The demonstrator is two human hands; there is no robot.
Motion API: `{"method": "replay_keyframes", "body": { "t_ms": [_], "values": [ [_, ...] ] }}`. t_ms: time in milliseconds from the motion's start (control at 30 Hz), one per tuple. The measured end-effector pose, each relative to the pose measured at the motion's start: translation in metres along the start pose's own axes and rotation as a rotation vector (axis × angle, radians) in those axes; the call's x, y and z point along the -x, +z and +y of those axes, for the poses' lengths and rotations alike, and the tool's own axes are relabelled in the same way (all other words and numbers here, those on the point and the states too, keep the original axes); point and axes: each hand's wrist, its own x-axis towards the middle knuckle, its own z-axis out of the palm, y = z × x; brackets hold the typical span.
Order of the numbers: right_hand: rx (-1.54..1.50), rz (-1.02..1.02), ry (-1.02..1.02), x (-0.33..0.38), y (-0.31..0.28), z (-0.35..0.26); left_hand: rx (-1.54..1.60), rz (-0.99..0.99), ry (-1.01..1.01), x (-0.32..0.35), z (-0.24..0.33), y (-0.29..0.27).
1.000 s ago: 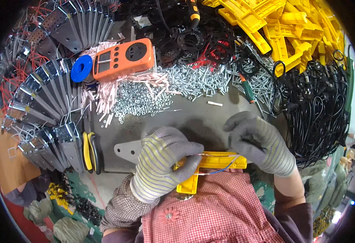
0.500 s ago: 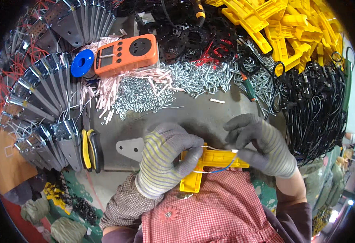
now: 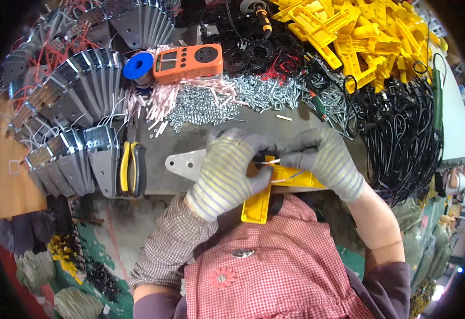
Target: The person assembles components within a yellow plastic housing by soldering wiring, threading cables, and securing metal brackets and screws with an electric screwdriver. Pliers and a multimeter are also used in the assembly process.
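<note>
In the head view a yellow plastic housing (image 3: 256,206), with one arm down and one to the right, lies at the table's near edge. My left hand (image 3: 227,173), in a striped grey glove, is closed on it. A grey metal plate with holes (image 3: 184,164) sticks out left from under that hand. My right hand (image 3: 325,162), gloved alike, is closed in a pinch on a thin white wire (image 3: 272,161) above the housing. Below this, a blue wire (image 3: 294,174) crosses the yellow arm. Fingers hide the wires' far ends.
Yellow-and-black pliers (image 3: 131,169) lie left, beside stacked metal plates (image 3: 102,159). Behind are nuts (image 3: 195,106), screws (image 3: 269,93), an orange meter (image 3: 188,63) and a blue solder spool (image 3: 138,66). Black cables (image 3: 402,143) and yellow housings (image 3: 344,32) pile up right; a green-handled tool (image 3: 317,105) lies nearer.
My right hand has moved left toward my left hand and now pinches the white wire close to it. The whole view has shifted somewhat.
</note>
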Motion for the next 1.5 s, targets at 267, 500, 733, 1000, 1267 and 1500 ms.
{"method": "replay_keyframes", "body": {
  "t_ms": [267, 500, 733, 1000, 1267, 1500],
  "values": [
    [0.669, -0.118, -0.671, 0.002, -0.049, 0.014, -0.086, 0.125, 0.111, 0.007, 0.018, -0.006],
    [0.591, -0.120, -0.270, 0.017, -0.048, -0.011, -0.251, 0.178, 0.245, 0.017, 0.019, 0.005],
    [0.361, -0.024, -0.145, 0.008, -0.023, 0.003, -0.240, 0.111, 0.173, 0.014, 0.021, 0.008],
    [0.365, -0.041, -0.289, 0.011, -0.040, 0.005, -0.219, 0.084, 0.058, 0.008, 0.022, 0.010],
    [0.166, -0.088, -0.175, 0.001, -0.020, 0.011, -0.259, 0.017, 0.027, 0.000, 0.020, 0.011],
    [0.167, -0.006, -0.221, -0.008, -0.023, 0.015, -0.339, -0.025, 0.049, -0.001, 0.020, 0.012]
  ]
}}
